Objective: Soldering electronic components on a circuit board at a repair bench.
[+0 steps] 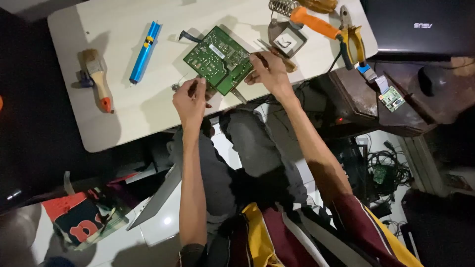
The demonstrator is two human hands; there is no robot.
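Overhead view of a pale worktable (148, 109) in a dim room. A green circuit board (217, 59) lies near the table's front edge, gripped at its near corner by the left hand (190, 99) and at its right edge by the right hand (269, 69); the hands are apart. Also on the table: a blue desoldering pump (143, 52), a brush (99, 79), orange-handled pliers (329, 29). Cables (391, 170) clutter the tiled floor.
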